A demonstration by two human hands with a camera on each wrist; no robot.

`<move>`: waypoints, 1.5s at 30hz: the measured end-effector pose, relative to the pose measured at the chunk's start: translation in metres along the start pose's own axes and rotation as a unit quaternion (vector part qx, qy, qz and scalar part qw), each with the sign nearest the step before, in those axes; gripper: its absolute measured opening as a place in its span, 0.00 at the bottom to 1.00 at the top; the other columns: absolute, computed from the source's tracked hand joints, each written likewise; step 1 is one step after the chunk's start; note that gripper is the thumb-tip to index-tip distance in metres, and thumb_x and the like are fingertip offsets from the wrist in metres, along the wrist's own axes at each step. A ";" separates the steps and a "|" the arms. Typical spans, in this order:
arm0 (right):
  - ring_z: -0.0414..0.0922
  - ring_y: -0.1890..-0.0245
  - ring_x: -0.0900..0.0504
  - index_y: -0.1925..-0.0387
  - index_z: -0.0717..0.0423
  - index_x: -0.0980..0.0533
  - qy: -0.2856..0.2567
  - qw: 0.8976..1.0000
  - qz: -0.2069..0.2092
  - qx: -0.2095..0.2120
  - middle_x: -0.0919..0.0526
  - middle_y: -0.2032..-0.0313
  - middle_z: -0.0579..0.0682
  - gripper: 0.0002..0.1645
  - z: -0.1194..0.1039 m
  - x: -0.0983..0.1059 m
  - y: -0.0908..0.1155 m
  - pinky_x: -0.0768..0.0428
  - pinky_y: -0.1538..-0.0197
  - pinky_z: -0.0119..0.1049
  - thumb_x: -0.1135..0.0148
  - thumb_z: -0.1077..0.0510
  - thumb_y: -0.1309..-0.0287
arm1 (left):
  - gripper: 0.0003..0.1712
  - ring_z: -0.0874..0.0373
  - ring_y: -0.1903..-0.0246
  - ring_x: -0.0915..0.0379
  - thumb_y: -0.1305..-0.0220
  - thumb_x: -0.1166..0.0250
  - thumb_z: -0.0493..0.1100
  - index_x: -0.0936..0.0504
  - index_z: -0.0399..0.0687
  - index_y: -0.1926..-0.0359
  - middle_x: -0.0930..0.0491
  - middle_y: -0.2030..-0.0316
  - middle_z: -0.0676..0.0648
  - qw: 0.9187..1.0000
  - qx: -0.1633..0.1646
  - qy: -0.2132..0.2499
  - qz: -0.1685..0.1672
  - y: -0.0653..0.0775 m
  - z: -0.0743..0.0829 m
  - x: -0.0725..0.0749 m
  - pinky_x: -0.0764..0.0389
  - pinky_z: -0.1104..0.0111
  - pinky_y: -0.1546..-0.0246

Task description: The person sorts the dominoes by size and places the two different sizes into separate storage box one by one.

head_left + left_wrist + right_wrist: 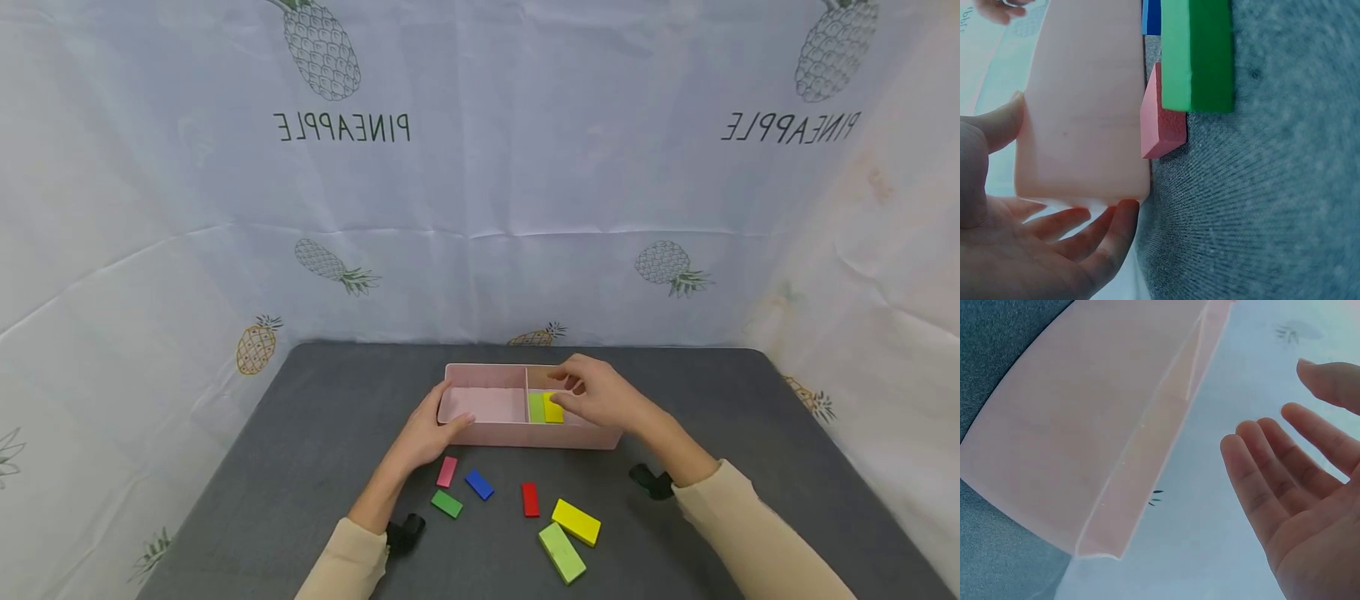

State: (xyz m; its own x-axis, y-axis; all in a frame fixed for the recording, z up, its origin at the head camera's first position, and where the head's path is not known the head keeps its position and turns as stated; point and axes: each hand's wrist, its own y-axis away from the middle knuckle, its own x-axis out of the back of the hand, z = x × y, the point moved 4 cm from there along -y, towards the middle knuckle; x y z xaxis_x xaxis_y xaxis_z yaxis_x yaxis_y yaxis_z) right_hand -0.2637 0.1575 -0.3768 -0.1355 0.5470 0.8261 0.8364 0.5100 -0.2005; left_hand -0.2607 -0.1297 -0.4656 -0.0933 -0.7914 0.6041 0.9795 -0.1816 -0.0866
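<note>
A pink two-compartment box [495, 434] stands on the dark table. My left hand [424, 429] grips its left end, thumb over the front rim and fingers around the end wall, as the left wrist view also shows. Over the right compartment hovers my right hand [600, 393], holding nothing; its fingers [1254, 478] are loosely bent and apart from the thumb in the right wrist view. Inside that compartment, a light green block [536, 408] and a yellow block [553, 408] lie side by side. The left compartment holds no block. My right hand hides part of the right compartment.
In front of the box lie a pink block [447, 472], a blue block [479, 484], a green block [447, 503], a red block [530, 500], another yellow block [576, 522] and another light green block [562, 552]. Pineapple-printed cloth [480, 183] hangs behind the table [315, 500].
</note>
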 end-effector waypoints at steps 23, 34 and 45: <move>0.43 0.56 0.18 0.48 0.50 0.19 -0.053 0.998 -0.012 0.029 0.18 0.53 0.41 0.17 -0.016 -0.006 0.051 0.16 0.50 0.44 0.29 0.58 0.38 | 0.49 0.37 0.26 0.47 0.34 0.32 0.57 0.43 0.43 0.21 0.42 0.24 0.36 1.000 0.012 0.006 -0.002 0.001 -0.001 0.000 0.44 0.38 0.30; 0.39 0.56 0.19 0.47 0.46 0.20 -0.075 0.995 -0.036 0.055 0.19 0.53 0.38 0.18 -0.018 -0.016 0.071 0.17 0.51 0.42 0.28 0.55 0.37 | 0.49 0.37 0.26 0.47 0.34 0.32 0.57 0.43 0.42 0.22 0.42 0.24 0.37 1.000 0.006 0.008 -0.001 -0.002 0.000 -0.001 0.43 0.39 0.30; 0.39 0.55 0.20 0.45 0.42 0.21 -0.110 0.990 -0.060 0.064 0.20 0.49 0.39 0.20 -0.014 -0.034 0.082 0.18 0.50 0.39 0.29 0.54 0.37 | 0.49 0.36 0.25 0.49 0.32 0.32 0.56 0.46 0.43 0.21 0.45 0.23 0.36 1.000 0.001 0.024 -0.008 0.001 0.001 -0.001 0.44 0.37 0.31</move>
State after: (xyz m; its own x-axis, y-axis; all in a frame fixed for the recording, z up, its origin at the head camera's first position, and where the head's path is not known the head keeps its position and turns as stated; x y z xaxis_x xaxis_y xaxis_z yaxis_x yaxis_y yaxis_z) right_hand -0.1829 0.1718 -0.4144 -0.3534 0.6023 0.7158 0.7358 0.6515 -0.1850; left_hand -0.2591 -0.1283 -0.4656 -0.1173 -0.8160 0.5661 0.9782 -0.1932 -0.0759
